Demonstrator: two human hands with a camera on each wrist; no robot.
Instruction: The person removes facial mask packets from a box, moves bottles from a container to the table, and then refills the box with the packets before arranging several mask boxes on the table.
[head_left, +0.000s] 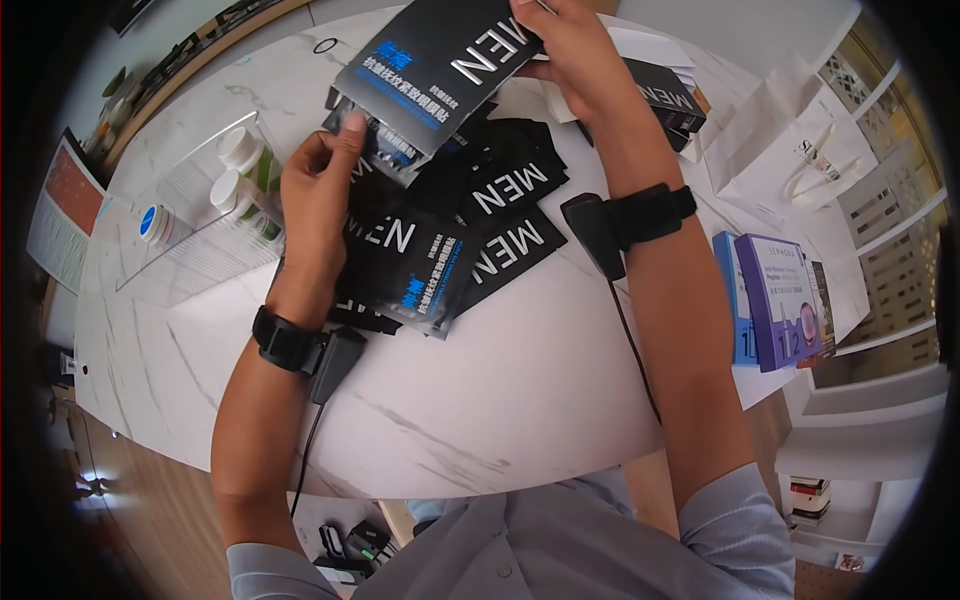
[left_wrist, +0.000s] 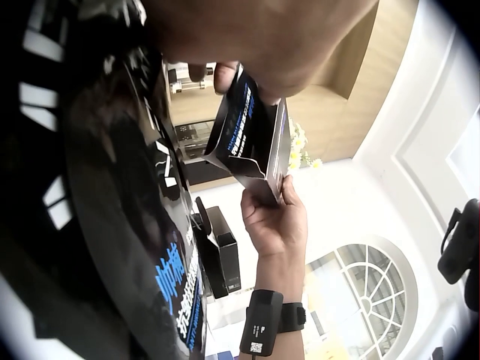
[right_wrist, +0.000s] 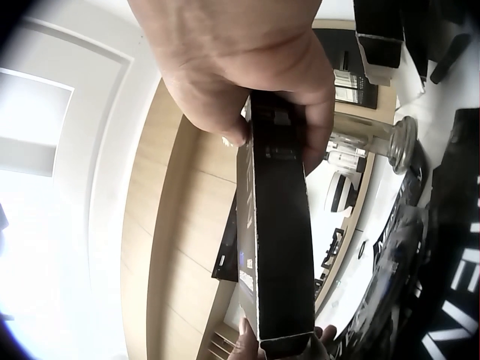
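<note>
My right hand [head_left: 578, 62] grips a black MEN eye-patch box [head_left: 440, 65] by its far end, thumb on the printed face. The box is raised and tilted over a pile of black sachets [head_left: 515, 190]. My left hand [head_left: 318, 190] is at the box's lower end with curled fingers; in the right wrist view its thumb and fingers come round both sides of that end. In the left wrist view the end flap [left_wrist: 247, 169] stands open, with a dark interior behind it. A silver-edged sachet [head_left: 390, 150] shows just below the box, beside the left thumb.
Another black MEN box [head_left: 660, 95] lies behind the right forearm. White bottles [head_left: 238, 190] stand in a clear acrylic organizer at the left. At the right are a white paper bag [head_left: 775, 150] and purple and blue boxes [head_left: 780, 300]. Cables trail from both wrist cameras.
</note>
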